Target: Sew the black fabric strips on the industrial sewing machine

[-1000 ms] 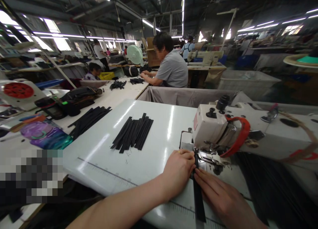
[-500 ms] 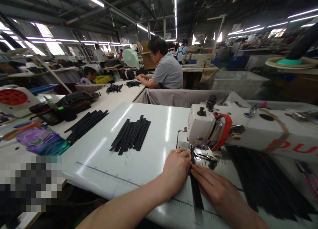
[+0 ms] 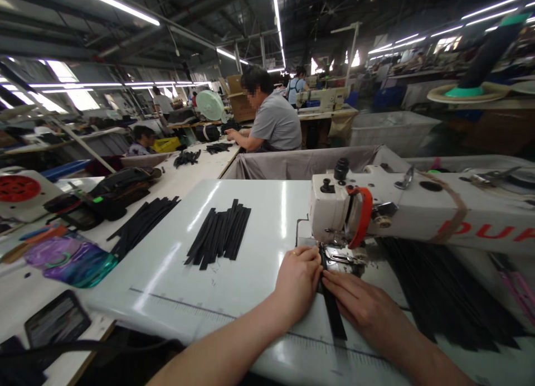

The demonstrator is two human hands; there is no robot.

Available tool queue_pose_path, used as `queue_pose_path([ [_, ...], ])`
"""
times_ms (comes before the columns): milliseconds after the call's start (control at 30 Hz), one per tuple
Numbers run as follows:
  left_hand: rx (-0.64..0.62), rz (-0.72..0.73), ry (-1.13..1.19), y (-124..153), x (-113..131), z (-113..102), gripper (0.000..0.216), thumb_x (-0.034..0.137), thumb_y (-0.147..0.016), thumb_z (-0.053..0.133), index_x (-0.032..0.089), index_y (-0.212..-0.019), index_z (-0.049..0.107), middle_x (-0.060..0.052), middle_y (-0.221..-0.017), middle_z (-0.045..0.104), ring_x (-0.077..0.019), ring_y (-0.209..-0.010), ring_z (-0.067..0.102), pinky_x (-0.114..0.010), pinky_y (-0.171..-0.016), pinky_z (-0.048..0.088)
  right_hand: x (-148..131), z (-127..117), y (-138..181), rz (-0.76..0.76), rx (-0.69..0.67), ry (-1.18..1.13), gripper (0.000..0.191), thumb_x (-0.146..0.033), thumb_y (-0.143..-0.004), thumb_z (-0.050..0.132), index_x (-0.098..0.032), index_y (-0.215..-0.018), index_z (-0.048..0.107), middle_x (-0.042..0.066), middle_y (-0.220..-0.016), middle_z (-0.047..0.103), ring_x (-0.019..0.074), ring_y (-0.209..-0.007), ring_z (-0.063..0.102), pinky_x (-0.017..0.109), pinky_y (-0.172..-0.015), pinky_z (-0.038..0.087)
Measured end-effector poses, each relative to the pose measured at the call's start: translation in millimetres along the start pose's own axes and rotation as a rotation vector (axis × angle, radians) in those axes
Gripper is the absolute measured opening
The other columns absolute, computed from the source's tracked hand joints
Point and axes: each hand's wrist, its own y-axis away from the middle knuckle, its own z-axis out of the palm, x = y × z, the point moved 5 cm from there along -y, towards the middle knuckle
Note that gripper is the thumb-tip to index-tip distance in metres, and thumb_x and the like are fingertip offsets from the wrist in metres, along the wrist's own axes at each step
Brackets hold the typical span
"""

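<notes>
A narrow black strap (image 3: 334,316) lies on the white sewing table (image 3: 259,218) and runs under the presser foot of the white sewing machine (image 3: 401,207). My left hand (image 3: 298,283) rests curled against the strap's left edge, fingertips by the foot, a ring on one finger. My right hand (image 3: 359,305) lies flat along the strap's right edge, fingers stretched toward the needle. Both hands press the strap between them.
A pile of black straps (image 3: 219,234) lies mid-table, another bundle (image 3: 142,221) to its left, a heap of dark straps (image 3: 443,291) right of the machine. A purple-teal pouch (image 3: 71,257) and phone (image 3: 56,324) sit at left. A person in grey (image 3: 273,121) works behind a cloth bin (image 3: 301,163).
The strap has fed further under the presser foot, leaving a shorter tail toward me. My hands have stayed beside it. The view has shifted slightly right and upward.
</notes>
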Motion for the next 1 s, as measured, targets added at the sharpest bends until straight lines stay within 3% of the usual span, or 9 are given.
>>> queue_pose_path([
  [133, 0.033, -0.011, 0.040, -6, -5, 0, 0.021, 0.013, -0.093, 0.049, 0.016, -0.089, 0.069, -0.008, -0.115, 0.068, -0.0232, -0.107, 0.057, -0.041, -0.098, 0.048, 7, -1, -1, 0.061, -0.005, -0.060, 0.041, -0.001, -0.084, 0.040, -0.015, -0.115, 0.064, 0.010, -0.112, 0.068, 0.0196, -0.104, 0.064, 0.032, -0.087, 0.057],
  [267, 0.045, -0.004, 0.078, -8, -8, -1, 0.021, 0.012, -0.093, 0.050, 0.016, -0.089, 0.070, -0.007, -0.117, 0.068, -0.0226, -0.108, 0.057, -0.040, -0.100, 0.047, 9, -10, -3, 0.072, -0.036, -0.218, 0.029, -0.006, -0.087, 0.044, -0.020, -0.098, 0.067, 0.007, -0.095, 0.068, 0.0181, -0.088, 0.065, 0.029, -0.076, 0.056],
  [433, 0.045, -0.014, 0.093, -6, -9, -2, 0.021, 0.013, -0.093, 0.050, 0.015, -0.097, 0.070, -0.008, -0.120, 0.067, -0.0224, -0.109, 0.056, -0.040, -0.101, 0.047, 8, -18, -3, 0.050, -0.036, -0.315, 0.028, -0.009, -0.088, 0.045, -0.023, -0.094, 0.068, 0.005, -0.093, 0.068, 0.0179, -0.089, 0.063, 0.033, -0.085, 0.053],
  [800, 0.030, -0.008, 0.078, -7, -6, -3, 0.017, 0.011, -0.092, 0.052, 0.015, -0.092, 0.069, -0.009, -0.117, 0.067, -0.0228, -0.108, 0.057, -0.040, -0.100, 0.048, 22, -7, -6, 0.113, 0.008, -0.174, 0.030, -0.010, -0.087, 0.043, -0.021, -0.104, 0.066, 0.007, -0.101, 0.067, 0.0208, -0.093, 0.062, 0.036, -0.083, 0.054],
  [1000, 0.017, 0.002, 0.061, -8, -5, -3, 0.016, 0.012, -0.092, 0.053, 0.015, -0.090, 0.069, -0.008, -0.114, 0.069, -0.0228, -0.107, 0.057, -0.039, -0.100, 0.049, 27, 2, -6, 0.127, -0.002, 0.019, 0.035, -0.010, -0.086, 0.041, -0.018, -0.111, 0.064, 0.010, -0.104, 0.067, 0.0243, -0.088, 0.063, 0.039, -0.077, 0.055],
])
